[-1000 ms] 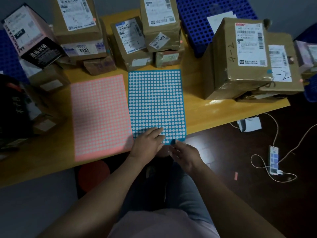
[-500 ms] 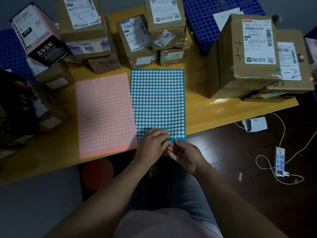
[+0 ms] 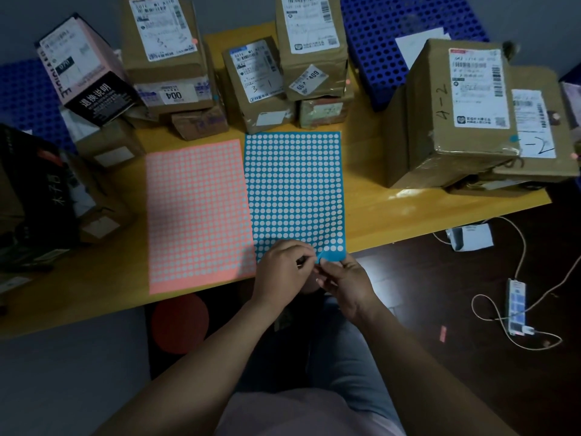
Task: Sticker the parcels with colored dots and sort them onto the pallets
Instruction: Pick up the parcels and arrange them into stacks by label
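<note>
1. While pinching lifted near edge of blue dot sheet [image 3: 295,190] w/ L hand [image 3: 281,269], pinching same edge w/ R hand [image 3: 344,283].
2. Otherwise flat on table [image 3: 371,209], just beside pink dot sheet [image 3: 195,215].
3. Stacked parcels [image 3: 456,121] at back & right.

Near corner lifted, blue dot sheet [image 3: 294,190] lies just beside pink dot sheet [image 3: 196,215]
</note>
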